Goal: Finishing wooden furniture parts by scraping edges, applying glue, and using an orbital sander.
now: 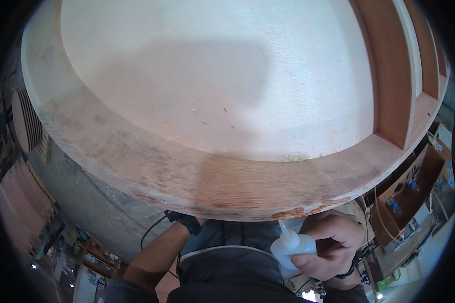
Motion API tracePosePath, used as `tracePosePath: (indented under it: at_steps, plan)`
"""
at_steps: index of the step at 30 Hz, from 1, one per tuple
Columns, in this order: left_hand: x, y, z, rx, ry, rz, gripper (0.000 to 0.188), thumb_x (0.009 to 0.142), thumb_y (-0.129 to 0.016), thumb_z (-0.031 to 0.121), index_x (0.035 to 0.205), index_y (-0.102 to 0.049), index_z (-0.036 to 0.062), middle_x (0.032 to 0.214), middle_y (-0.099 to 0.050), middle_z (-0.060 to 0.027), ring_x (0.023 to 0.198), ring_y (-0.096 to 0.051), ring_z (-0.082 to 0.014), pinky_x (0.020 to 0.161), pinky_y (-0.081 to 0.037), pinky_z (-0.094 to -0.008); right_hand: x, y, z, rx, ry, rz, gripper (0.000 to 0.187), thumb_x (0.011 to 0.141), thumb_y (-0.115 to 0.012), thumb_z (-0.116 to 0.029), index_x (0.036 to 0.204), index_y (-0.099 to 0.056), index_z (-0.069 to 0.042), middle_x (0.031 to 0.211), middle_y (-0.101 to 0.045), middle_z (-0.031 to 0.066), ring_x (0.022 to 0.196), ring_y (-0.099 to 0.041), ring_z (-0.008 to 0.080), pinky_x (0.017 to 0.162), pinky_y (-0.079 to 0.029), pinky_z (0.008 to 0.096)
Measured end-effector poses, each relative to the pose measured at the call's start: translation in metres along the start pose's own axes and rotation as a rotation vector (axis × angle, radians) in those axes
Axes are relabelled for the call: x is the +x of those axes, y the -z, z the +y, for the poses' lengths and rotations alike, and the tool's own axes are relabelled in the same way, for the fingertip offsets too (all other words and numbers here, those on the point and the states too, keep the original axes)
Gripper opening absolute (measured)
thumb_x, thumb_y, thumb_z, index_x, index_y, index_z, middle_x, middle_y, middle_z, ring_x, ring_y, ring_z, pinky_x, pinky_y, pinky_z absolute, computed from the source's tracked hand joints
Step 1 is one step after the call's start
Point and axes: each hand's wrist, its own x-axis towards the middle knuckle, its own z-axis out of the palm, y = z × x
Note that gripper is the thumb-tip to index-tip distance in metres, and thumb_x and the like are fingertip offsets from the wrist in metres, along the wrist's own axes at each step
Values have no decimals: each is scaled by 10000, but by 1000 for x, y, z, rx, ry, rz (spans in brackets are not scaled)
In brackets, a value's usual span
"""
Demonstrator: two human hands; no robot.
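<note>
My right hand (333,242) grips a small white squeeze bottle (294,248), fingers and thumb wrapped round its body. The nozzle tilts up to the front edge of a large wooden piece, close to a wet brownish streak (303,212) on that edge. This piece has a pale flat panel (212,91) bordered by a curved wooden rim (247,184), which looks bent in this view. My left forearm (156,255), with a black watch (188,222) at the wrist, reaches under the rim. The rim hides the fingers of my left hand.
Upright wooden dividers (392,70) stand along the panel's right side. Small chips and dust (225,109) lie on the panel. A wooden box (407,197) with bottles is at the right. A stack of rounded boards (26,120) stands at the left, beyond grey floor (98,194).
</note>
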Motion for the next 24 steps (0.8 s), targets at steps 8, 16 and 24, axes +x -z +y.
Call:
tracePosePath:
  at_steps: [8,16,24]
  plan:
    - [4,4,1,-31,25,-27,363,842,-591,261,1181,-657,147,1149,-656,-189,1066,-621,-332,847,-486,-473,5,-2,-3,-88,25,-58,345,692,-853,-236,819,-648,10,722,-667,122,623,-626,179,588,-476,278]
    - [8,7,1,-49,42,-31,365,842,-590,256,1185,-655,148,1147,-658,-184,1061,-622,-330,841,-487,-474,2,0,-8,47,-107,-31,340,719,-847,-227,832,-645,21,722,-661,125,630,-616,175,595,-472,286]
    - [6,1,-2,-72,46,-17,367,843,-588,252,1188,-654,149,1145,-661,-179,1057,-624,-329,835,-489,-475,10,-14,-11,57,-75,-16,315,729,-835,-192,833,-637,29,763,-669,130,672,-618,163,627,-468,274]
